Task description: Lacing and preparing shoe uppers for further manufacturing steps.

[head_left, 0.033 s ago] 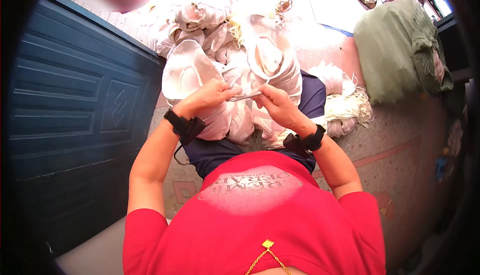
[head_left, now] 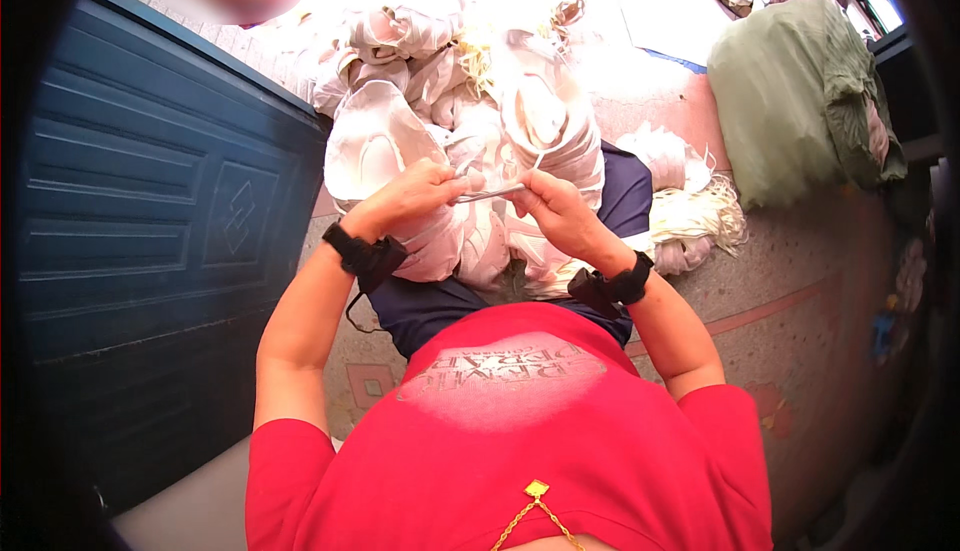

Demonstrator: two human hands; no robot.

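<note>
My left hand [head_left: 425,191] and my right hand [head_left: 557,208] are closed in front of me, a short way apart. Pinched between their fingers runs a thin, pale, cord-like strip [head_left: 490,194], held straight. I cannot make out whether it is joined to the cloth behind it. White cloth pieces [head_left: 375,136] drape over my lap under and beyond both hands. Past my right hand, a rolled or looped bundle of white cloth [head_left: 575,141] shows a hollow in its middle.
A dark blue panelled door [head_left: 120,201] stands close on my left. More white cloth [head_left: 400,31] is heaped ahead. Pale fringed bundles [head_left: 700,216] lie on the floor at right, near a large green sack [head_left: 775,101]. Other people appear at the far left and right.
Both hands stay almost in place with the strip between them. The white cloth beyond my right hand has shifted slightly.
</note>
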